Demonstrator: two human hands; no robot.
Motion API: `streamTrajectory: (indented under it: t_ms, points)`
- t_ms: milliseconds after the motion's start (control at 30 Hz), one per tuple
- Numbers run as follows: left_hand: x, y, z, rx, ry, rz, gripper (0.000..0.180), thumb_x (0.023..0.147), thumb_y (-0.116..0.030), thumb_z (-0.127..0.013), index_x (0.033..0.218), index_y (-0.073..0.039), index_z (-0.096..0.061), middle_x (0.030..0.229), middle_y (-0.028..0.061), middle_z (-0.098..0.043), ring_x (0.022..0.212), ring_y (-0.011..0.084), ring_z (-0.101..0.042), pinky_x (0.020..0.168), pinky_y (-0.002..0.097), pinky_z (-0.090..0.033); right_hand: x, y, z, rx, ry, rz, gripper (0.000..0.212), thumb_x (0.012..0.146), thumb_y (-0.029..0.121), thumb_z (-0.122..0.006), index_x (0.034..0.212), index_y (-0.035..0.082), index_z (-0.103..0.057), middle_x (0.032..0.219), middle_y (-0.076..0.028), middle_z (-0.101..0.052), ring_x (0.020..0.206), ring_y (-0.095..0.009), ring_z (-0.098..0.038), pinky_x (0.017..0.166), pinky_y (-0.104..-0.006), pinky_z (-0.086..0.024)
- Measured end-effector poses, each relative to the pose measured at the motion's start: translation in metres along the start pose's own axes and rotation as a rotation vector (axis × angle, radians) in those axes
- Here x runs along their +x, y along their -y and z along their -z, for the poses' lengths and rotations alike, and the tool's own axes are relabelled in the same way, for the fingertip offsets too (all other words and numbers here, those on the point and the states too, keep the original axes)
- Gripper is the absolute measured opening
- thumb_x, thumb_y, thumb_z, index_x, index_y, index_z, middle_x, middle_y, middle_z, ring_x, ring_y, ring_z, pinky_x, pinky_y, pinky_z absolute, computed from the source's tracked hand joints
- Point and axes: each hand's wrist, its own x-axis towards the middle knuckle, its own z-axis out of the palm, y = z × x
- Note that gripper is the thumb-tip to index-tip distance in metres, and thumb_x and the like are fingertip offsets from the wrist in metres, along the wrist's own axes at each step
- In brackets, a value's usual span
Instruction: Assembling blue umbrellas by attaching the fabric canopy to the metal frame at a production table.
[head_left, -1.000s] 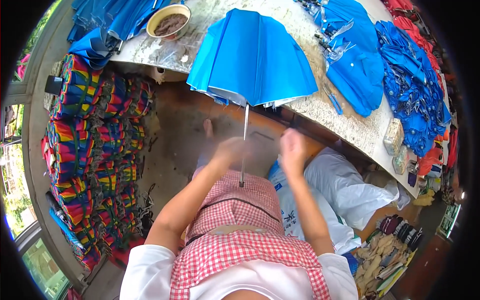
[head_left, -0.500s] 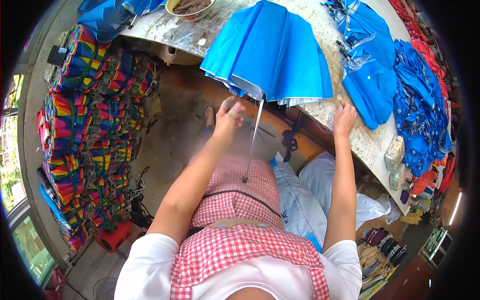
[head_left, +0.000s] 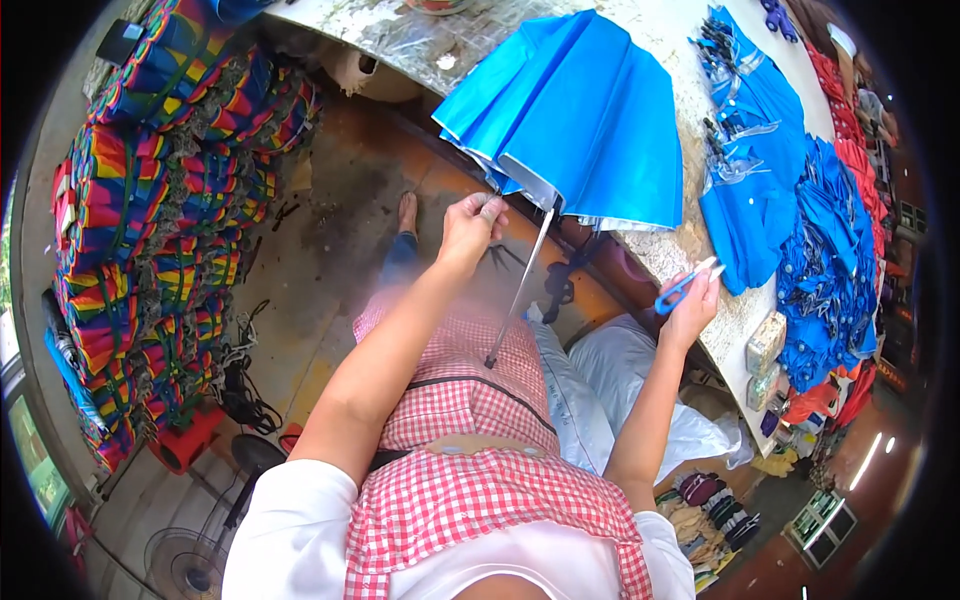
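A half-folded blue umbrella (head_left: pixel 590 120) with a silvery underside lies on the near edge of the worktable (head_left: pixel 400 38). Its metal shaft slants down towards me, its tip against my red-checked apron (head_left: pixel 450 405). My left hand (head_left: pixel 470 235) is closed in a pinch just below the canopy's left lower edge; whatever lies between the fingertips is too small to make out. Over the table's near edge, to the right of the canopy, my right hand (head_left: pixel 692 312) grips small blue-handled thread snips (head_left: pixel 676 294), their pale tips pointing up and away.
Folded blue umbrellas (head_left: pixel 745 180) lie on the table's right side, beside a heap of blue umbrellas (head_left: pixel 825 270). Tied rainbow-coloured bundles (head_left: pixel 150 230) are stacked at the left. White sacks (head_left: pixel 625 375) stand under the table's edge. A fan (head_left: pixel 190 575) is at lower left.
My right hand, which rested at the folded blue umbrellas, has drawn back towards me and now shows the thread snips. My left hand stays by the canopy edge. The view has shifted.
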Motion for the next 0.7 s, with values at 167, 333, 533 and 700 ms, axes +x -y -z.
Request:
streamTrajectory:
  t_ms: [167, 333, 533, 700]
  points:
    - [0.008, 0.002, -0.001, 0.5, -0.096, -0.282, 0.012, 0.084, -0.013, -0.056, 0.083, -0.002, -0.06, 0.067, 0.0076, -0.06, 0.055, 0.0164, -0.056, 0.051, 0.0287, -0.042, -0.045, 0.051, -0.077, -0.389, 0.63, 0.796, 0.031, 0.089, 0.023, -0.048, 0.111, 0.002, -0.055, 0.078, -0.008, -0.061, 0.063, -0.019, -0.06, 0.054, -0.0319, -0.046]
    - [0.011, 0.006, 0.007, 0.828, -0.307, -0.762, 0.009, 0.078, -0.008, -0.057, 0.085, -0.003, -0.06, 0.072, 0.0151, -0.059, 0.063, 0.0303, -0.058, 0.056, 0.0368, -0.045, -0.058, 0.072, -0.142, -0.848, 0.72, 0.972, 0.027, 0.073, 0.019, -0.063, 0.097, 0.005, -0.061, 0.081, -0.011, -0.062, 0.067, -0.028, -0.061, 0.057, -0.0362, -0.049]
    - [0.005, -0.002, 0.012, 0.96, -0.288, -0.829, 0.008, 0.075, -0.005, -0.057, 0.082, -0.003, -0.06, 0.073, 0.015, -0.058, 0.068, 0.0333, -0.058, 0.059, 0.0396, -0.046, -0.054, 0.064, -0.169, -1.029, 0.754, 1.063, 0.016, 0.071, 0.016, -0.062, 0.084, 0.006, -0.06, 0.075, -0.009, -0.062, 0.064, -0.027, -0.061, 0.056, -0.0364, -0.049]
    - [0.003, -0.004, 0.017, 0.984, -0.225, -0.871, 0.008, 0.075, -0.006, -0.057, 0.082, -0.004, -0.06, 0.077, 0.0149, -0.059, 0.068, 0.0331, -0.058, 0.058, 0.0389, -0.047, -0.051, 0.063, -0.184, -1.005, 0.812, 1.089, 0.009, 0.071, 0.012, -0.057, 0.077, 0.006, -0.06, 0.073, -0.01, -0.063, 0.064, -0.027, -0.062, 0.057, -0.0371, -0.049]
